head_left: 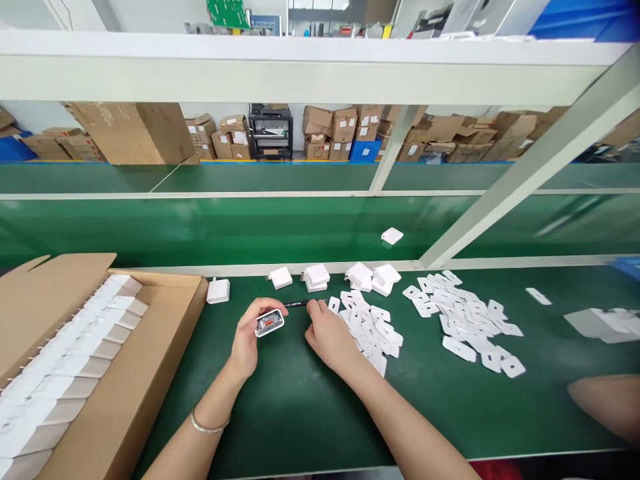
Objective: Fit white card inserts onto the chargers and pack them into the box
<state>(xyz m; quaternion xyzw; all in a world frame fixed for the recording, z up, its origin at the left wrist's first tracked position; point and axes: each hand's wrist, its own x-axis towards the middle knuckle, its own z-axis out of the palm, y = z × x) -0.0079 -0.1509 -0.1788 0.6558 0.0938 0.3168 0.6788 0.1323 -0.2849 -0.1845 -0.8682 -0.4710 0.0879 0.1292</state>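
Note:
My left hand is closed around a white charger housing. The housing's open end faces me and shows a circuit board with a reddish part inside. Bent at the fingers, my right hand pinches a slim black tool with white lettering, close to the table surface; its exact kind is unclear. Right beside that hand lies a heap of white end plates with small cut-outs. Several white chargers with prongs stand in a row behind my hands, and a lone charger sits farther left.
An open cardboard box at left holds a row of white chargers. A second heap of plates spreads to the right. White housings and another person's arm are at far right. A slanted metal post rises behind the table.

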